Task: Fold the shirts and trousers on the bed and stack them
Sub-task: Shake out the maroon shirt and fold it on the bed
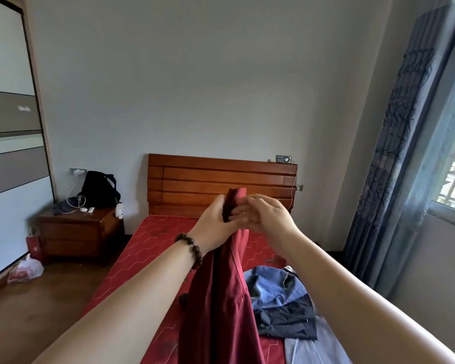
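the left hand [216,222] pinches the soft, light maroon garment [221,298] at its top edge, the right hand [263,216] flattens against it with relaxed fingers; the hanging cloth drapes limply, so hold both corners.

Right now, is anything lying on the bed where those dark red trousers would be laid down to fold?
Partly. The trousers hang over bare mattress, but a heap of blue shirts lies right beside them, on the window side.
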{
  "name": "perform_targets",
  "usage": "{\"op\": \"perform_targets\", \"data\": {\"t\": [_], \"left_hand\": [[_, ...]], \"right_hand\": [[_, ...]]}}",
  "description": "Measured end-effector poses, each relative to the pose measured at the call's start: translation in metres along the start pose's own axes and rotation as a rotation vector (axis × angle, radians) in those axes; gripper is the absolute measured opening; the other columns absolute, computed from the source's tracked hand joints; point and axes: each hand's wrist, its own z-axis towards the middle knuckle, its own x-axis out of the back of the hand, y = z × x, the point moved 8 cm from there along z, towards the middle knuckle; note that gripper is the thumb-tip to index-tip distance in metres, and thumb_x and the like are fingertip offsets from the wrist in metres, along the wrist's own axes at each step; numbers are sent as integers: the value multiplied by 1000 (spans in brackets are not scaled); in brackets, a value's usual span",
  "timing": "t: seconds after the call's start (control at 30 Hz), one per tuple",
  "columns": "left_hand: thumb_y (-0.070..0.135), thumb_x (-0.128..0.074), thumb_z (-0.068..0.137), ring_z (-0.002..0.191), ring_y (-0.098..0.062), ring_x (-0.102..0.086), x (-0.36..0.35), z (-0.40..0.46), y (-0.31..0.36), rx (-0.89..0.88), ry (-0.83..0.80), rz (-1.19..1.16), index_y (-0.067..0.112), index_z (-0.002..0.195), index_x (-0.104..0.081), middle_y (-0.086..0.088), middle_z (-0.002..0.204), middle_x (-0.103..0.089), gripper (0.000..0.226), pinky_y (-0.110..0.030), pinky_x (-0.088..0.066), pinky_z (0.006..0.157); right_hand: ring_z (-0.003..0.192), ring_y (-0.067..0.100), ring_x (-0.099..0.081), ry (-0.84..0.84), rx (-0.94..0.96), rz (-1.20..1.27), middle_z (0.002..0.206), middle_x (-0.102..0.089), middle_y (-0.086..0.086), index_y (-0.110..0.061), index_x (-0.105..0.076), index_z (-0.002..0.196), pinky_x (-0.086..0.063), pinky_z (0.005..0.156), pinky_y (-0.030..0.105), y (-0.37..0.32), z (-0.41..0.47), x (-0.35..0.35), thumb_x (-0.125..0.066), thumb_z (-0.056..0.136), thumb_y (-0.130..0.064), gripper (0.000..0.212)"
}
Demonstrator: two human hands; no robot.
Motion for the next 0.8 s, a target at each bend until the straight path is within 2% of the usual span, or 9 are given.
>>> {"op": "perform_targets", "data": {"t": [0.1, 0.17, 0.27, 0.33, 0.4, 0.47, 0.6, 0.67, 0.8], "left_hand": [[6, -66, 88, 100, -18, -65, 7, 3, 2, -32, 6, -24, 6, 111, -61, -8, 106, -69, 24, -38, -50, 96], [1, -63, 89, 94, -13, -65, 9, 5, 3, -33, -29, -70, 4, 106, -63, -5, 100, -70, 18, -30, -49, 95], [-2, -63, 88, 90, -12, -64, 0, 7, 12, -64, -150, -76, 0, 102, -62, -6, 94, -68, 14, -24, -49, 87], [0, -64, 88, 88, -12, -65, -5, 10, 20, -102, -191, -43, -3, 100, -62, -6, 91, -67, 13, -23, -50, 84], [4, -66, 88, 84, -12, -65, -3, 13, 24, -115, -158, -7, 1, 97, -64, -3, 86, -68, 10, -24, -52, 83], [8, -67, 88, 88, -14, -69, 2, 14, 19, -91, -93, 20, 9, 98, -65, -3, 91, -72, 11, -26, -54, 85], [11, -65, 89, 78, 3, -64, 10, 8, 7, -135, 15, 293, 25, 95, -61, 10, 88, -69, 16, -10, -49, 70], [6, -61, 89, 73, 3, -61, 15, 4, -2, -143, 78, 411, 28, 96, -58, 14, 86, -64, 24, -8, -46, 63], [-4, -56, 87, 78, -5, -63, 23, -5, -21, -131, 167, 505, 26, 114, -48, 14, 92, -59, 41, -10, -49, 65]], "right_hand": [[73, 14, -68, 49, 176, -407, 86, -73, 7, -12, -73, 86, -55, 75, 33, -25, 6, 20, -57, 93, -17, 18], [93, 10, -64, 68, 331, -708, 104, -68, -2, -22, -71, 105, -49, 85, 26, -48, 7, 29, -69, 85, -25, 20], [119, 2, -46, -207, 427, -974, 131, -50, -13, -31, -51, 133, -35, 100, 19, -59, 7, 17, -78, 77, -35, 62], [102, -1, -55, -331, 386, -1094, 115, -61, -14, -27, -59, 124, -44, 90, 19, -58, 11, 8, -78, 76, -37, 52], [62, -3, -56, -326, 361, -1132, 72, -63, -11, -15, -67, 93, -46, 62, 20, -60, 17, 8, -78, 78, -34, 26], [50, -1, -50, -276, 387, -1119, 60, -55, -9, -11, -63, 79, -40, 53, 17, -66, 23, 12, -77, 79, -31, 24], [75, 8, -60, -206, 470, -1021, 76, -62, -11, -39, -61, 73, -47, 71, 23, -79, 22, 17, -73, 82, -25, 21], [84, 15, -63, -145, 460, -1000, 80, -65, -6, -37, -60, 75, -48, 79, 31, -83, 24, 23, -71, 83, -24, 19], [72, 22, -61, -29, 492, -1038, 76, -65, 2, -16, -64, 85, -47, 68, 29, -96, 29, 34, -70, 83, -22, 9]]}}
